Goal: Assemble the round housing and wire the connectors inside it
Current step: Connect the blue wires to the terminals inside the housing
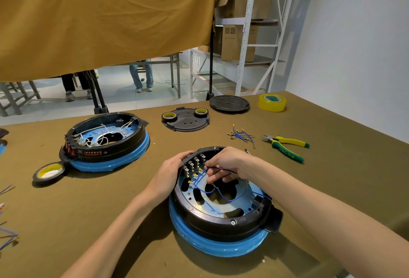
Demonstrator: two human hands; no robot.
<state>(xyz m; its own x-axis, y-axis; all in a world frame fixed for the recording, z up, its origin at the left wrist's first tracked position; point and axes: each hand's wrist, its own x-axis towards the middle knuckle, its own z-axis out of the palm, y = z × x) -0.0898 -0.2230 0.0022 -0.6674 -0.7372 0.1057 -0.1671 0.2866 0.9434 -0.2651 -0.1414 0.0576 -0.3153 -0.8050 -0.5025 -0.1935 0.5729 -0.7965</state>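
A round black housing [212, 222] on a blue base ring [212, 246] lies on the table in front of me. Inside it are a blue metal plate, a row of black switch blocks with brass terminals [194, 168] and several looping blue wires [230, 198]. My left hand [169, 174] grips the housing's far-left rim. My right hand [228, 162] reaches over the far rim and pinches a blue wire next to the terminals.
A second housing [104, 142] with white wires sits at the left, with a black tape roll [49, 172] beside it. Behind lie a black plate [186, 120] bearing two tape rolls, a round lid [229, 103], yellow tape [271, 102], loose blue wires [242, 134] and pliers [285, 147].
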